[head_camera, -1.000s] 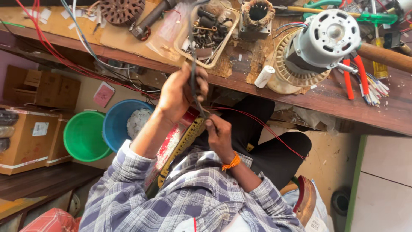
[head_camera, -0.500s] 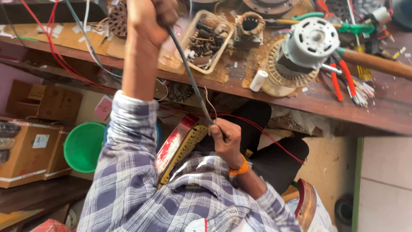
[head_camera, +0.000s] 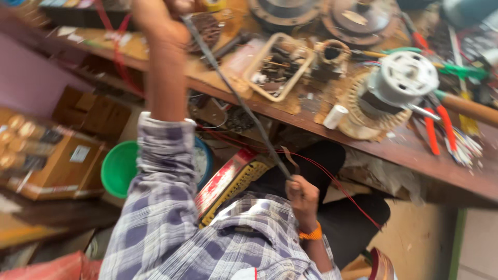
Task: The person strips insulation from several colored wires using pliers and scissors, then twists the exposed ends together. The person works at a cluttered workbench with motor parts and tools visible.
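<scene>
your left hand [head_camera: 161,18] is raised high, fist closed on top end of the dark cable [head_camera: 233,96]; right hand [head_camera: 301,194] pinches its lower end tight by your lap, so it runs taut btwn them. behind: cluttered wooden bench [head_camera: 394,150], motor [head_camera: 399,83], green bowl [head_camera: 119,168].

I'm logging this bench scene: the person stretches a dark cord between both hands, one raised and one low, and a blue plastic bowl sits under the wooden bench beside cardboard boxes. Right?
Nearly. The head view shows the dark cord stretched between the raised left hand and the low right hand, but the plastic bowl beside the cardboard boxes under the wooden bench is green, not blue.
</scene>
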A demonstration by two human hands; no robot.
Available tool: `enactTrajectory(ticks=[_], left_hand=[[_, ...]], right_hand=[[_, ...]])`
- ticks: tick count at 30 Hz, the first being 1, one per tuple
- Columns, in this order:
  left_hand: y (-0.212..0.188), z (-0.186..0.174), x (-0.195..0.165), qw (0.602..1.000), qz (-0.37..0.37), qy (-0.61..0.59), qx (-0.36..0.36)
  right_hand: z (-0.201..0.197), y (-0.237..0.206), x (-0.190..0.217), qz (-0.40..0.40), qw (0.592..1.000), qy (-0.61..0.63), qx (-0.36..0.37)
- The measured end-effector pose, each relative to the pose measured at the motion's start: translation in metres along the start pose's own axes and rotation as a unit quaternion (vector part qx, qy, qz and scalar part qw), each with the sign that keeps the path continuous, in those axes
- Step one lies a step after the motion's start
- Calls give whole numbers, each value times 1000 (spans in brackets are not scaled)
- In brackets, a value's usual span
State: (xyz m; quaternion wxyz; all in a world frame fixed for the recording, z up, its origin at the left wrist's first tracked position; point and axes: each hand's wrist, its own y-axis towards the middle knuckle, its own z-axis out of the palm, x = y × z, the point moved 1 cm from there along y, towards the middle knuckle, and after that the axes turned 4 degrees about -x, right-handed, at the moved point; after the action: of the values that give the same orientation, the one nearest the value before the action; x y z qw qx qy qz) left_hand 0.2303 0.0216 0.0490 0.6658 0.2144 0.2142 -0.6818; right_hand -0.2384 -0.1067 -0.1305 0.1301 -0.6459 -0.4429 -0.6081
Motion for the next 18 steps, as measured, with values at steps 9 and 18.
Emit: enactTrajectory(ticks=[9, 18], left_hand=[[-167, 18, 46, 974, -23, -58, 218], [-326, -2, 111, 879, -388, -93, 263]], right_hand=[[-101, -136, -91, 240, 968, 70, 10], [-261, -239, 29, 356, 810, -430, -181]])
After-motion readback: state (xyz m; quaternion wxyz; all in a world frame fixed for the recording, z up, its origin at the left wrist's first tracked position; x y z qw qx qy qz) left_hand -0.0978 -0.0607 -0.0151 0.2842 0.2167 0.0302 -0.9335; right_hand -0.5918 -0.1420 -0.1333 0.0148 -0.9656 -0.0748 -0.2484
